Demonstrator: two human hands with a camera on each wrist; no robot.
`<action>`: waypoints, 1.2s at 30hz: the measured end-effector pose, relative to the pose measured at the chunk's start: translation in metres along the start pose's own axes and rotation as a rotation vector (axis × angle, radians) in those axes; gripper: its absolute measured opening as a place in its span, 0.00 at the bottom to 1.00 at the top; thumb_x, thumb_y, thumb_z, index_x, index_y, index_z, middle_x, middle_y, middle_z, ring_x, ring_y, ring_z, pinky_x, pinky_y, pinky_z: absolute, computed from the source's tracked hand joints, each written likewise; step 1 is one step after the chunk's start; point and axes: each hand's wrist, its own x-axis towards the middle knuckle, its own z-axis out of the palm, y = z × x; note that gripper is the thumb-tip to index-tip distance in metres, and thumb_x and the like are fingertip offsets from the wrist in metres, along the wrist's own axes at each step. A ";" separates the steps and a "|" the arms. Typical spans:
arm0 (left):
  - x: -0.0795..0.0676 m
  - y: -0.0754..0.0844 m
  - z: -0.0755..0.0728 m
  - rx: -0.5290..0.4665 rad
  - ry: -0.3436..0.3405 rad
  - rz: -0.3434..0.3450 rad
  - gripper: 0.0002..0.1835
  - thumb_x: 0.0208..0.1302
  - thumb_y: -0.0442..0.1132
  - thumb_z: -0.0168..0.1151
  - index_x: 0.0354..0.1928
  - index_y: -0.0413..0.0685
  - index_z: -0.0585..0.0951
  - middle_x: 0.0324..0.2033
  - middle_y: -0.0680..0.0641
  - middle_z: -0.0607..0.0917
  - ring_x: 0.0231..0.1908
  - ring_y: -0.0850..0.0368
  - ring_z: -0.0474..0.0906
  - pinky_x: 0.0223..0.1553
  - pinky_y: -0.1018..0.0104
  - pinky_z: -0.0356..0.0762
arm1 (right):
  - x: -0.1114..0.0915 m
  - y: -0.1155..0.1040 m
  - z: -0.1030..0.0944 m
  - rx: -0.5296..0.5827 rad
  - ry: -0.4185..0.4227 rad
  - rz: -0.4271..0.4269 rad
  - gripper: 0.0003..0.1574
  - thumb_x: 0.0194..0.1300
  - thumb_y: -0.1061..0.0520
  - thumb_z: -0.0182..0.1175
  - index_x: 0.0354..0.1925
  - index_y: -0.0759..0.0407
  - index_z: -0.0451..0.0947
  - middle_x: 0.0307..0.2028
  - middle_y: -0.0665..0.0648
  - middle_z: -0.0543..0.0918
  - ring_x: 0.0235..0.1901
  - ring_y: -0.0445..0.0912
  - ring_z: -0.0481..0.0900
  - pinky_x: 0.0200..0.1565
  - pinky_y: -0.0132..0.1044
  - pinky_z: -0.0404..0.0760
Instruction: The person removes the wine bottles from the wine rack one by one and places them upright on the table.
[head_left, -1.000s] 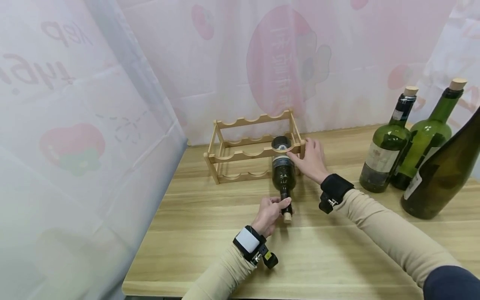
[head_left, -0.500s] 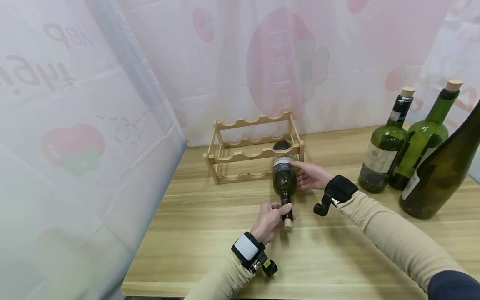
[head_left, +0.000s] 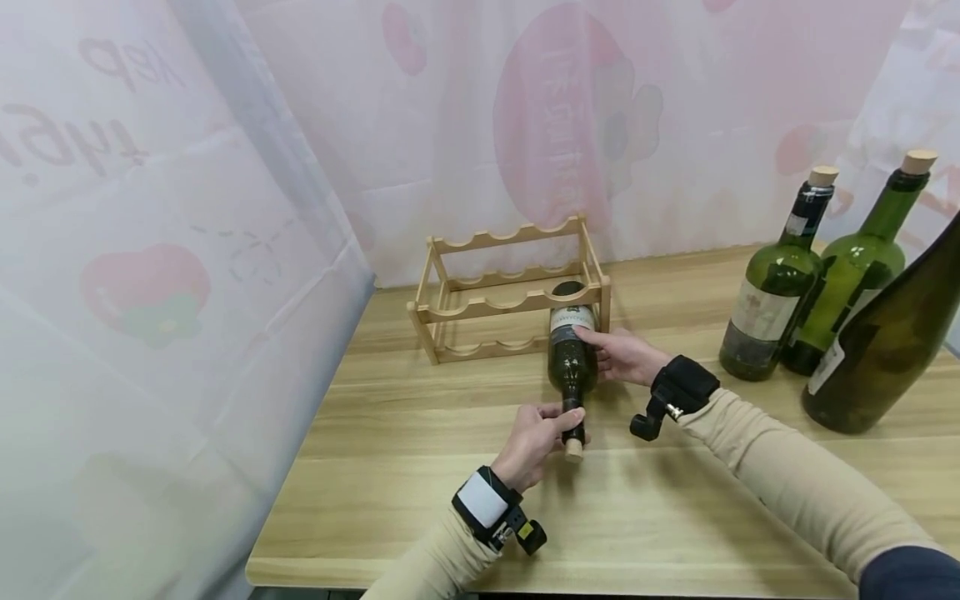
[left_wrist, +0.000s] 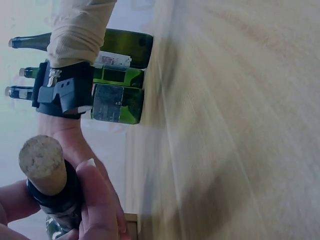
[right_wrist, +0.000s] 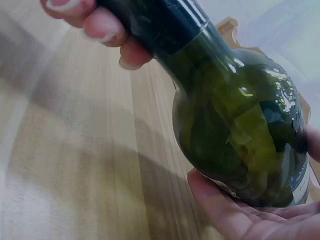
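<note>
A dark green wine bottle [head_left: 573, 365] lies with its neck toward me and its base inside the lower level of a wooden wine rack [head_left: 480, 312], at the right end. My left hand [head_left: 531, 443] pinches the neck between thumb and fingers, just behind the cork [left_wrist: 44, 162]. My right hand [head_left: 630, 357] holds the body from the right, thumb on the label and fingers beneath. In the right wrist view, the bottle's shoulder [right_wrist: 235, 120] rests over the right palm, above the tabletop. The rack's front rail hides part of the base.
Three corked green bottles stand on the right: a labelled one [head_left: 765, 312], one behind it [head_left: 862, 258] and a taller brown-green one [head_left: 877, 350] nearer me. The wooden table [head_left: 375, 500] ends at a front edge below. Printed curtains [head_left: 450, 150] hang behind and on the left.
My right hand has moved from the rack's right front corner down to the bottle's side. The bottle has shifted slightly toward me, its base now lower behind the rail. The left hand keeps its grip.
</note>
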 end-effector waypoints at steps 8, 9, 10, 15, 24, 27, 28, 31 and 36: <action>-0.014 0.011 -0.012 0.038 -0.077 0.004 0.15 0.63 0.38 0.64 0.42 0.30 0.81 0.21 0.51 0.84 0.22 0.61 0.82 0.23 0.74 0.72 | -0.014 0.003 0.006 0.067 -0.052 -0.002 0.41 0.72 0.42 0.51 0.64 0.72 0.55 0.35 0.55 0.79 0.35 0.43 0.80 0.44 0.39 0.82; -0.016 0.013 -0.014 0.038 -0.088 0.003 0.14 0.63 0.37 0.64 0.42 0.30 0.81 0.21 0.50 0.84 0.23 0.60 0.82 0.22 0.74 0.71 | -0.015 0.003 0.007 0.077 -0.060 0.000 0.39 0.72 0.42 0.51 0.63 0.71 0.56 0.35 0.55 0.79 0.35 0.44 0.79 0.45 0.39 0.82; -0.018 0.014 -0.015 0.036 -0.098 -0.001 0.14 0.63 0.37 0.64 0.42 0.30 0.81 0.22 0.49 0.84 0.23 0.60 0.83 0.22 0.74 0.72 | -0.016 0.004 0.008 0.087 -0.067 0.002 0.37 0.72 0.42 0.51 0.61 0.70 0.57 0.35 0.55 0.79 0.36 0.44 0.79 0.45 0.40 0.82; -0.028 0.020 -0.020 0.058 -0.109 -0.017 0.15 0.61 0.38 0.65 0.41 0.30 0.81 0.25 0.46 0.85 0.23 0.58 0.84 0.22 0.74 0.73 | -0.025 0.005 0.014 0.119 -0.083 0.016 0.28 0.72 0.42 0.50 0.53 0.65 0.62 0.32 0.52 0.75 0.32 0.42 0.75 0.45 0.40 0.81; -0.042 0.026 -0.025 0.081 -0.139 -0.026 0.19 0.61 0.39 0.65 0.42 0.25 0.80 0.25 0.47 0.84 0.23 0.57 0.85 0.23 0.74 0.76 | -0.038 0.007 0.021 0.117 -0.121 0.003 0.24 0.73 0.42 0.49 0.49 0.63 0.66 0.27 0.50 0.78 0.30 0.42 0.78 0.47 0.41 0.80; -0.046 0.028 -0.028 0.082 -0.156 -0.022 0.20 0.62 0.39 0.65 0.43 0.23 0.79 0.27 0.46 0.83 0.24 0.56 0.85 0.26 0.71 0.81 | -0.041 0.008 0.024 0.118 -0.134 -0.005 0.24 0.74 0.43 0.47 0.51 0.63 0.65 0.29 0.50 0.77 0.31 0.42 0.77 0.48 0.42 0.80; -0.048 0.029 -0.029 0.084 -0.161 -0.022 0.21 0.62 0.39 0.65 0.44 0.22 0.78 0.28 0.46 0.83 0.24 0.56 0.85 0.27 0.70 0.82 | -0.043 0.009 0.025 0.123 -0.136 -0.008 0.25 0.74 0.43 0.47 0.52 0.63 0.64 0.30 0.51 0.77 0.31 0.42 0.77 0.48 0.43 0.81; -0.053 0.032 -0.031 0.086 -0.172 -0.022 0.21 0.62 0.39 0.64 0.45 0.22 0.78 0.29 0.45 0.83 0.24 0.57 0.85 0.28 0.69 0.83 | -0.046 0.009 0.028 0.142 -0.132 -0.006 0.27 0.74 0.43 0.48 0.55 0.64 0.61 0.32 0.51 0.73 0.32 0.42 0.75 0.49 0.45 0.82; -0.062 0.038 -0.034 0.096 -0.192 -0.017 0.20 0.62 0.39 0.64 0.44 0.24 0.79 0.29 0.45 0.82 0.24 0.57 0.85 0.30 0.67 0.84 | -0.055 0.010 0.032 0.177 -0.129 0.000 0.32 0.73 0.43 0.48 0.60 0.66 0.57 0.37 0.55 0.72 0.37 0.44 0.75 0.54 0.49 0.80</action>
